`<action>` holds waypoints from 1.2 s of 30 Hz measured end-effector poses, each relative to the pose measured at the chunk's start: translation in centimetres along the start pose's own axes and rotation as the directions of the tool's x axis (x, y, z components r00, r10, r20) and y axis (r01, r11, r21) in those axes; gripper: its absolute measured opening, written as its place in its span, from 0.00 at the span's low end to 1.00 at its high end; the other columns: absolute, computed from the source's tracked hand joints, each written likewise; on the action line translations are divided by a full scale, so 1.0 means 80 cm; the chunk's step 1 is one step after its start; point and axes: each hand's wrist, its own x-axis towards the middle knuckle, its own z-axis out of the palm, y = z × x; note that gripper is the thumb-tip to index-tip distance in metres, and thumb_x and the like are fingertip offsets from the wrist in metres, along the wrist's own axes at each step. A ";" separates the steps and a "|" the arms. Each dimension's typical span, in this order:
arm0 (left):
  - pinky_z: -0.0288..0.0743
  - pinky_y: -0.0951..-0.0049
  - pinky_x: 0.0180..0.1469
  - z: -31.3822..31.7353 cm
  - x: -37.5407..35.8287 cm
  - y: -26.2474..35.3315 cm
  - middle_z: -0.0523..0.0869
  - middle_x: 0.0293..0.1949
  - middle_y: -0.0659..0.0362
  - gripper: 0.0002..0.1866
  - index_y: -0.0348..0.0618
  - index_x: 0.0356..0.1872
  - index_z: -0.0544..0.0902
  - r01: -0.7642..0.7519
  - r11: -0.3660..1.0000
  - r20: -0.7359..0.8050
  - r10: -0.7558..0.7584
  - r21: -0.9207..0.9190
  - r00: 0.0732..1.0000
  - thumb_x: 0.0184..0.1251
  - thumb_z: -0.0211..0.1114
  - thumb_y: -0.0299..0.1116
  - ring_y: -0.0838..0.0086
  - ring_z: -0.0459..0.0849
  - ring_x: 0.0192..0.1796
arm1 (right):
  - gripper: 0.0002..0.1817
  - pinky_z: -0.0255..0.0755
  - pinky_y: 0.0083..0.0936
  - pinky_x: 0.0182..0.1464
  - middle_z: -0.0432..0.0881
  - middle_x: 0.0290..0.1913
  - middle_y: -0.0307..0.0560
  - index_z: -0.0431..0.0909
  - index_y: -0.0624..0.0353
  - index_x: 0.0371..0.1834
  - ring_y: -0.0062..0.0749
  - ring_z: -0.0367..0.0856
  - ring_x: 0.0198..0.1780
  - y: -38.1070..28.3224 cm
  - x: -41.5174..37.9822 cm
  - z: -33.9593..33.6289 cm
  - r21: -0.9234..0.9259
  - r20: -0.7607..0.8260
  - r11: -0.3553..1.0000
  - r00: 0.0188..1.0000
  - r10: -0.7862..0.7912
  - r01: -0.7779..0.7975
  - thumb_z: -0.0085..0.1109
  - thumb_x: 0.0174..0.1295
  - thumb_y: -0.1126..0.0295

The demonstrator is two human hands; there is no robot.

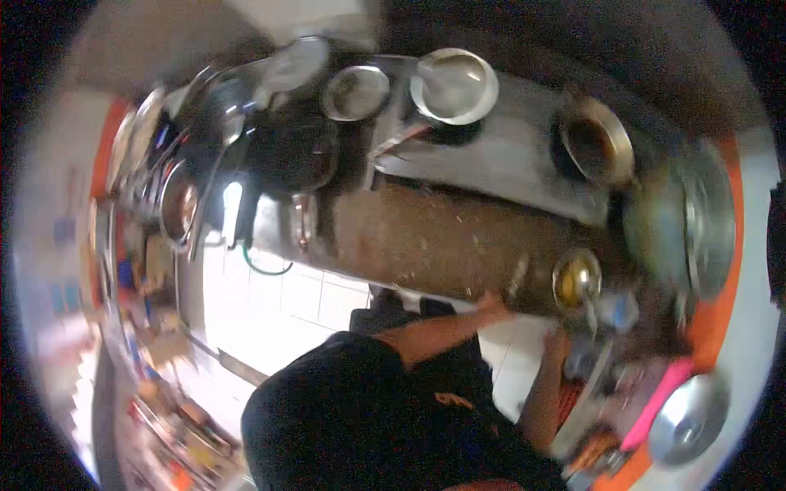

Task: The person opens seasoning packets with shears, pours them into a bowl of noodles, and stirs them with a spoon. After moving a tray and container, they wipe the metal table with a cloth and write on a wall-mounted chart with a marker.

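The picture is smeared by motion. My left hand [494,308] is at the front edge of the brown counter [409,237], beside a small pale object [517,275]. Whether they touch is unclear, and its fingers are blurred. My right hand [557,340] is further right, below a metal bowl [576,278] with yellow contents. Blur hides its fingers and anything in them. Close to the bowl is a clear container [618,311].
Behind the counter, a stove top [508,147] bears a pot with pale contents [454,86] and a dark-bottomed pan [598,141]. A black sink [286,151] lies left. Large metal vessels [696,221] stand right, above a round lid [690,420].
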 end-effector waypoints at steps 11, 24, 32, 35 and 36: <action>0.73 0.55 0.50 -0.320 -0.188 -0.011 0.80 0.44 0.46 0.24 0.45 0.51 0.77 -0.550 0.835 0.072 0.547 0.027 0.834 0.52 0.60 0.42 0.52 0.78 0.47 | 0.19 0.73 0.37 0.44 0.78 0.45 0.56 0.74 0.65 0.45 0.43 0.78 0.43 -0.088 -0.176 -0.053 0.122 0.370 0.815 0.736 -0.567 0.566 0.54 0.59 0.59; 0.74 0.65 0.51 -0.268 -0.542 -0.723 0.84 0.43 0.56 0.26 0.56 0.46 0.83 0.360 0.587 -0.348 -0.764 -0.726 0.543 0.40 0.73 0.45 0.62 0.81 0.47 | 0.13 0.74 0.39 0.41 0.76 0.35 0.48 0.70 0.64 0.44 0.44 0.78 0.34 -0.617 -0.152 -0.090 0.514 0.780 0.799 0.558 -0.283 -0.312 0.49 0.60 0.68; 0.74 0.74 0.33 -0.265 -0.646 -0.873 0.84 0.28 0.55 0.26 0.37 0.52 0.75 -0.501 0.078 -0.279 -0.898 -0.862 0.339 0.45 0.61 0.20 0.74 0.80 0.28 | 0.15 0.73 0.40 0.41 0.76 0.36 0.51 0.72 0.64 0.46 0.43 0.78 0.34 -0.827 -0.284 -0.014 0.257 0.762 0.946 0.560 -0.325 0.199 0.44 0.62 0.66; 0.73 0.74 0.30 -0.351 -0.651 -0.920 0.80 0.22 0.58 0.22 0.38 0.52 0.74 -0.605 0.167 -0.427 -0.848 -0.779 0.315 0.51 0.56 0.20 0.75 0.80 0.26 | 0.15 0.73 0.40 0.41 0.76 0.36 0.51 0.73 0.63 0.45 0.43 0.78 0.34 -0.903 -0.330 0.015 0.185 0.784 0.907 0.500 -0.368 0.378 0.44 0.62 0.65; 0.73 0.74 0.31 -0.392 -0.654 -0.932 0.79 0.21 0.58 0.20 0.38 0.51 0.74 -0.583 0.186 -0.431 -0.846 -0.791 0.315 0.54 0.55 0.22 0.76 0.80 0.26 | 0.15 0.73 0.40 0.41 0.76 0.36 0.51 0.73 0.63 0.45 0.43 0.78 0.34 -0.927 -0.341 0.025 0.169 0.791 0.892 0.482 -0.377 0.420 0.44 0.62 0.65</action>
